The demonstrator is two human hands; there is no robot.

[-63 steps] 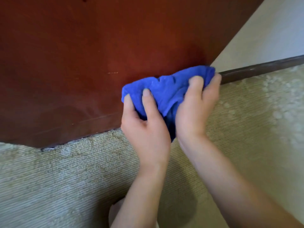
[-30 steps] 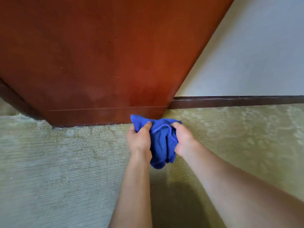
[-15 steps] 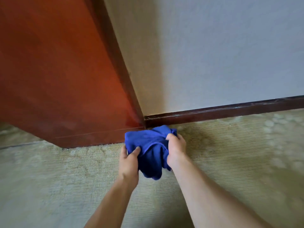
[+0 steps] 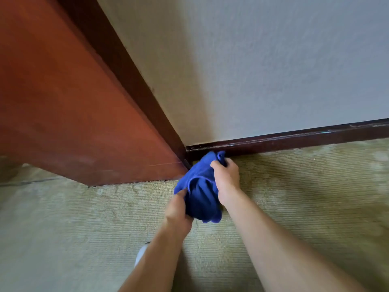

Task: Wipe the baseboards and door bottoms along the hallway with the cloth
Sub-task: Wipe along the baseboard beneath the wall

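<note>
Carpet (image 4: pixel 294 197), wall (image 4: pixel 273 70), dark baseboard (image 4: pixel 294 140)

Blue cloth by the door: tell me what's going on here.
A person is holding the cloth bunched in both hands, the right hand at its top and the left hand lower down. The cloth's top end is at the baseboard, right in the corner where it meets the door frame. The door stands to the left, over the carpet.

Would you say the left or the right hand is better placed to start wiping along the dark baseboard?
The right hand, probably: it grips the blue cloth right at the baseboard, while the left hand holds the cloth's lower end.
</note>
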